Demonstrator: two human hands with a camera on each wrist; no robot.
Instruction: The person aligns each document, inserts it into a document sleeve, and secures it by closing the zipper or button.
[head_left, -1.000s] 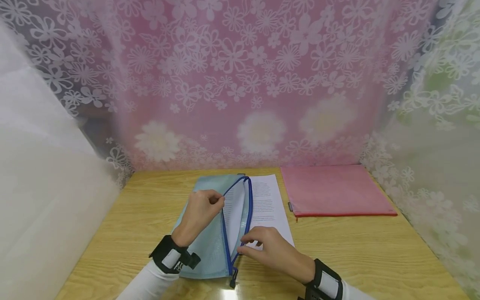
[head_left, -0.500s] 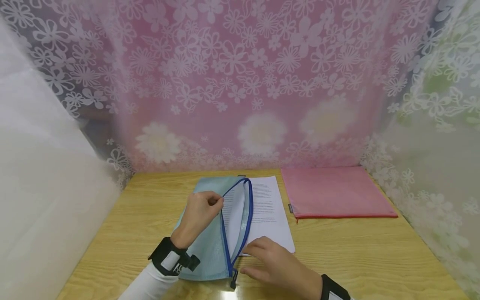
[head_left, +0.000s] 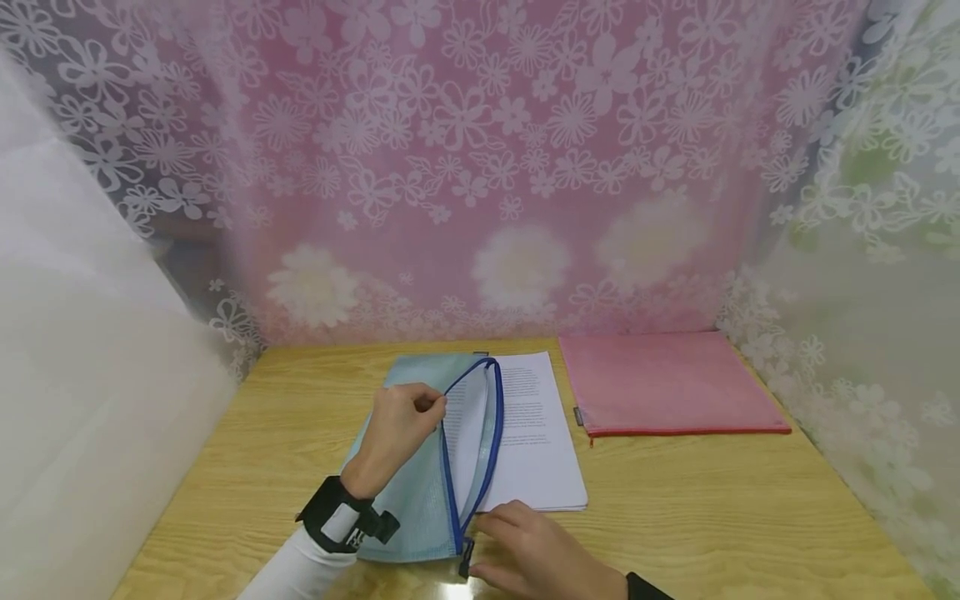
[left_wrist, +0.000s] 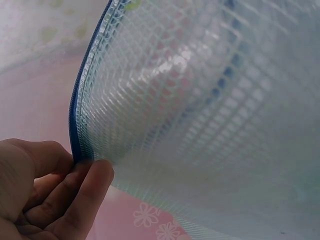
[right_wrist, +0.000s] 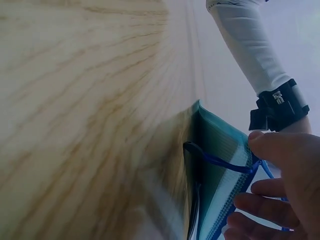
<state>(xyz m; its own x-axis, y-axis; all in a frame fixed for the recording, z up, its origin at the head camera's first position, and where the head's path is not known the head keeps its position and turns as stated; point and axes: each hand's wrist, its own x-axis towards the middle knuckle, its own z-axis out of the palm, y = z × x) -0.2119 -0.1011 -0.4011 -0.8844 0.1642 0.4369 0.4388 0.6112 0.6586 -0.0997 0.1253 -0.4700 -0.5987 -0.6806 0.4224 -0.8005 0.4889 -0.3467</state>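
A light blue mesh zip pouch [head_left: 412, 517] with dark blue zip edging lies on the table, its mouth gaping to the right. My left hand [head_left: 401, 425] pinches the upper lip of that mouth; in the left wrist view its thumb and fingers meet on the blue zip edge [left_wrist: 75, 125]. White sheets show inside the opening, and a stack of printed paper [head_left: 536, 458] sits partly behind the pouch's right side. By the dark zip pull [head_left: 465, 558] at the near corner is my right hand [head_left: 540, 554], thumb and fingers spread apart. The right wrist view shows no grip on the pouch.
A pink mesh pouch [head_left: 667, 383] with a red zip lies flat at the back right of the wooden table [head_left: 675, 517]. Flower-patterned curtain [head_left: 480, 167] hangs behind the table, and pale sheeting [head_left: 90, 333] hangs at the left.
My right hand has come away from the pouch's lower opening edge and moved toward me, down to the zip pull. The left hand keeps its pinch in the same place.
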